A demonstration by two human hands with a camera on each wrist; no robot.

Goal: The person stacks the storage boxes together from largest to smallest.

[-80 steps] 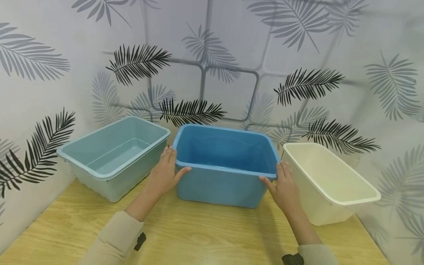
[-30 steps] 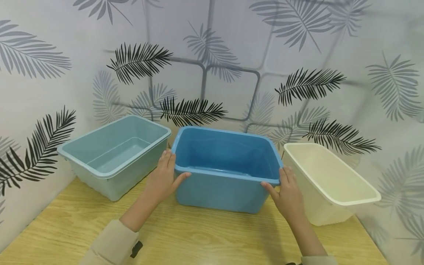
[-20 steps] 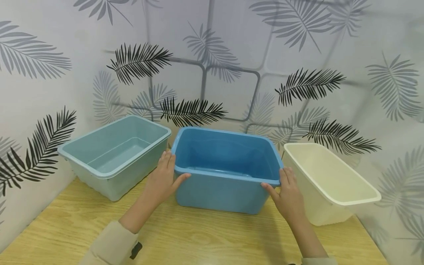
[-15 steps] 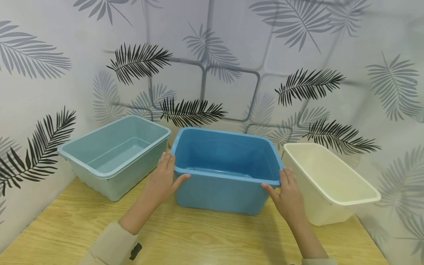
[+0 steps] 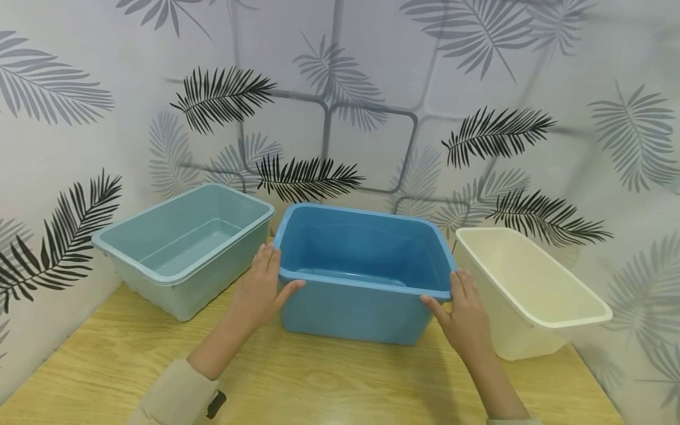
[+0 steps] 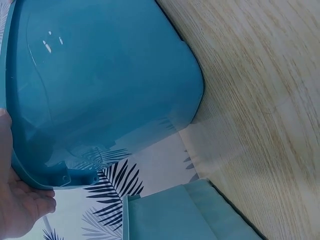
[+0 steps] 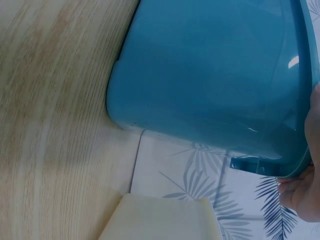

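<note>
A blue rectangular plastic storage bin [image 5: 353,313], without a lid and with nothing seen inside, sits on the wooden table between both hands. My left hand [image 5: 260,289] grips its near left rim corner, thumb along the front wall. At the near right corner my right hand [image 5: 462,313] holds the rim the same way. In the left wrist view, the left hand's fingers [image 6: 35,205] curl under the rim beside a small moulded bracket. The right wrist view shows the right hand's fingers [image 7: 290,192] likewise tucked beneath the rim.
A pale teal bin [image 5: 223,274] stands at an angle close on the left. On the right is a cream bin [image 5: 523,339], close to the right hand. Behind them rises a wall [image 5: 372,71] with a leaf pattern. The wooden table [image 5: 319,383] extends in front.
Compared with the oldest frame, the blue bin has come slightly toward me and turned a little, its right end nearer. Both hands kept their grip. Over the last half second almost nothing moves.
</note>
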